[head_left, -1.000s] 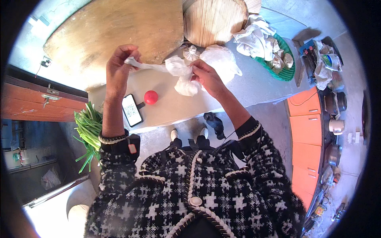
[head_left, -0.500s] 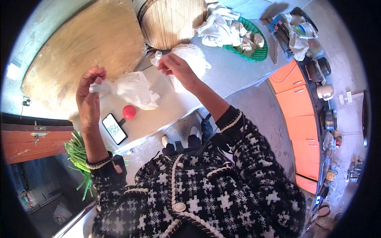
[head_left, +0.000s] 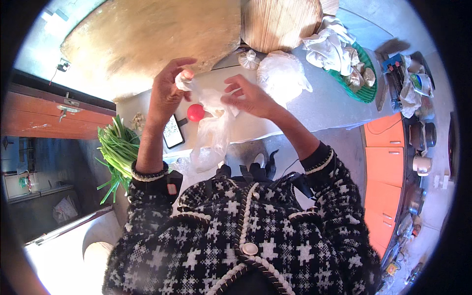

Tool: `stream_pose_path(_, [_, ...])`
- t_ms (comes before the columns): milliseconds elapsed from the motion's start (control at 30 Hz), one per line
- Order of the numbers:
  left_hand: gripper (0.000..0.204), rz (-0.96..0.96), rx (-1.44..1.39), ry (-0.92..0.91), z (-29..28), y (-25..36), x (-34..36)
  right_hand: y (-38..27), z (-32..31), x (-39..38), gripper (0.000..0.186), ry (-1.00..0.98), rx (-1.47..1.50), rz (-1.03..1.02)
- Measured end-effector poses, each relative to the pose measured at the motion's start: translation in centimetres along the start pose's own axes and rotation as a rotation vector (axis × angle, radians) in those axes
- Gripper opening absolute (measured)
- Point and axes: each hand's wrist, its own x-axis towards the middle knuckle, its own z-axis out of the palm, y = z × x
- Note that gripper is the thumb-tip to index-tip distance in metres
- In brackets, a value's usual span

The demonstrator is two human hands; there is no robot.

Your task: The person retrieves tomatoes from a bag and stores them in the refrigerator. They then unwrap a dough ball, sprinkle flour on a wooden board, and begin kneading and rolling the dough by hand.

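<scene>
My left hand (head_left: 169, 91) grips the bunched top of a thin white plastic bag (head_left: 214, 137), which hangs over the table's near edge. To its right, my right hand (head_left: 253, 98) has its fingers apart and bent beside the bag; whether they touch it I cannot tell. A red ball-like thing (head_left: 195, 112) lies on the table close to the bag. Just left of that is a phone (head_left: 173, 132) with a lit screen. Beyond my hands sit a small tied bag (head_left: 249, 59) and a bigger full white bag (head_left: 281, 78).
A large wooden board (head_left: 152, 37) leans at the back left, beside a round slatted lid (head_left: 281, 22). A green basket (head_left: 366, 91) with wrapped lumps and a white cloth (head_left: 327, 46) are at the right. Green onions (head_left: 117, 147) hang at the table's left end. Orange cabinets (head_left: 383, 167) stand right.
The view has shifted, so the table things appear further right. The bag now hangs down over the near edge instead of stretching to the right, and my right hand is closer to it.
</scene>
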Motion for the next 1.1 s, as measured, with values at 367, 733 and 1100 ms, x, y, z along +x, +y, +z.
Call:
stream_pose_path(367, [0.074, -0.193, -0.251, -0.301, -3.1, -4.9, -4.1, -2.2, -1.9, -1.6, 0.021, -0.073, -0.006, 0.082])
stream_pose_path(733, [0.055, -0.320, 0.205, -0.168, 5.3, -12.5, -7.1, -3.8, 0.0, -2.1, 0.022, -0.025, 0.038, 0.101])
stream_pose_path(1100, [0.032, -0.632, -0.931, 0.281, 4.0, -16.2, -4.8, -1.7, -8.7, -6.9, 0.020, 0.010, -0.461, 0.188])
